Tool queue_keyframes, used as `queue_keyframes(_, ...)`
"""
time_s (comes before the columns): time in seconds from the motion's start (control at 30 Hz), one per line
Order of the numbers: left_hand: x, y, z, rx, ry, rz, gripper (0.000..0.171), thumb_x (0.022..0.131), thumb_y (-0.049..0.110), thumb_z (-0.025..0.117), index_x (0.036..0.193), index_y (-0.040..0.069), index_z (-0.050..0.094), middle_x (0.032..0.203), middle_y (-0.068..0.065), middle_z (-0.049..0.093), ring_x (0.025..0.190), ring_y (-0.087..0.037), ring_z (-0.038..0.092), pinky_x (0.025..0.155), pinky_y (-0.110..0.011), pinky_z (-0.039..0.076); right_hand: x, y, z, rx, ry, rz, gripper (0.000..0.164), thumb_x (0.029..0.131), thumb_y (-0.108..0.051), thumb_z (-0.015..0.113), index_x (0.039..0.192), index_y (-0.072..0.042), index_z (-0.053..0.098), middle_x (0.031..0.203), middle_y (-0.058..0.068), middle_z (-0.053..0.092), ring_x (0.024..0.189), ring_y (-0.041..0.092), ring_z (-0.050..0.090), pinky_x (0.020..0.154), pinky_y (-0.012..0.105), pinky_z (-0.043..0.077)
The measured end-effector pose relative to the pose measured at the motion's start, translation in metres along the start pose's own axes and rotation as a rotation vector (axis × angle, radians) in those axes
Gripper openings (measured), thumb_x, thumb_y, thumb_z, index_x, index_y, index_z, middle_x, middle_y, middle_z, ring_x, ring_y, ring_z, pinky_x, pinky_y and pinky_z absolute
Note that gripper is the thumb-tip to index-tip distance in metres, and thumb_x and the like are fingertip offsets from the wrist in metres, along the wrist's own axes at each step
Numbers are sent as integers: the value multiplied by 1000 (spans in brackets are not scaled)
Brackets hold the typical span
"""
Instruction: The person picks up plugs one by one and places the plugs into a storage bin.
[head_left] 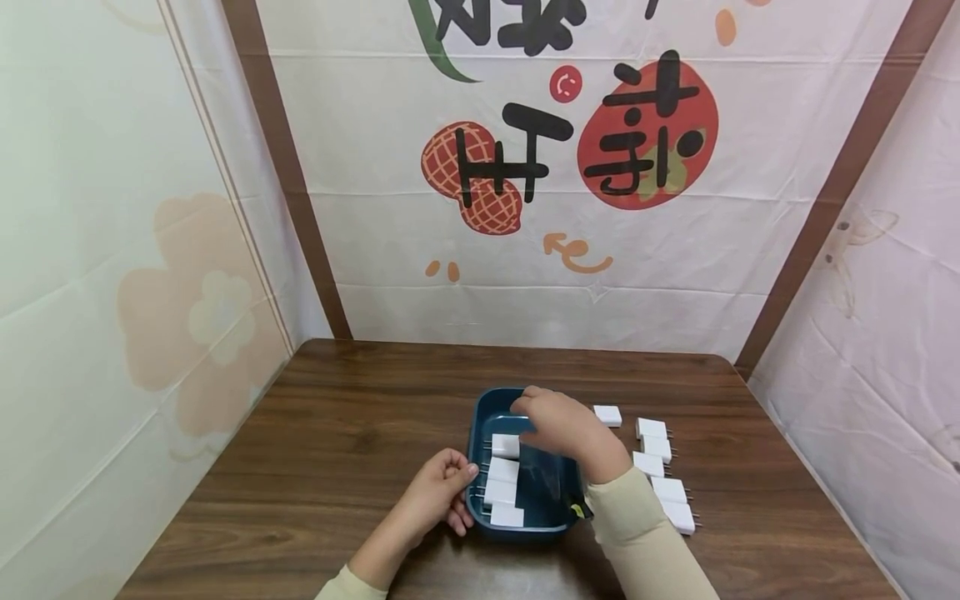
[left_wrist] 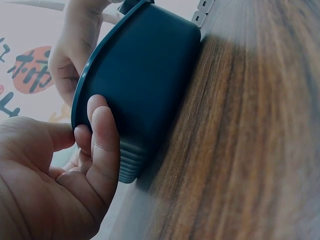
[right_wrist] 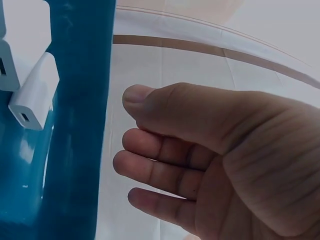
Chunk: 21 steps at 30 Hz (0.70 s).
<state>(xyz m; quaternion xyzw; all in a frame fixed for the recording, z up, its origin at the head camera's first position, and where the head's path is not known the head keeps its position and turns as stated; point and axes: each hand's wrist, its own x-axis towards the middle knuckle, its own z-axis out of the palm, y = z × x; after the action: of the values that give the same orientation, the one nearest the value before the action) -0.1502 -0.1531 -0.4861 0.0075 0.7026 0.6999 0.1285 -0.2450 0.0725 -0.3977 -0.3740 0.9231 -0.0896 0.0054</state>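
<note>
A dark blue plastic tray (head_left: pixel 522 533) sits on the table. Along its left side several white two-pronged charger plugs (head_left: pixel 501 470) stand in a row, prongs towards the left wall. My left hand (head_left: pixel 435 492) grips the tray's left rim, the thumb on top and fingers against the outer wall (left_wrist: pixel 145 65), as the left wrist view shows. Over the tray's far right part hovers my right hand (head_left: pixel 567 427), palm down. The right wrist view shows nothing between its loosely bent fingers and thumb; a charger plug (right_wrist: pixel 37 92) with its port showing lies inside the tray there.
To the right of the tray, more white charger plugs (head_left: pixel 651 464) lie in a line on the brown wooden table (head_left: pixel 337 433). One single plug (head_left: pixel 607 416) lies nearer the back. Printed cloth (head_left: pixel 375 242) walls stand behind and on both sides.
</note>
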Motion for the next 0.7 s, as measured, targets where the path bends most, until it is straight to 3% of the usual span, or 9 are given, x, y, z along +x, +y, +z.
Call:
queue_keyframes(0.4,0,0,0,-17,1,8,28,107,26,57,111,1,46,71,-11,63,51,-17,64,43,-28,55,-8,18,-10,35,38,54,41,92,-20,79,130,-9,68,123,4,65,109,18,67,93,37,60)
queue_keyframes(0.7,0,-2,0,-18,-4,16,28,107,26,57,111,1,45,70,-11,62,50,-17,64,43,-28,55,-14,40,-8,75,69,100,40,91,-16,79,130,-12,69,127,2,66,116,19,65,99,40,58)
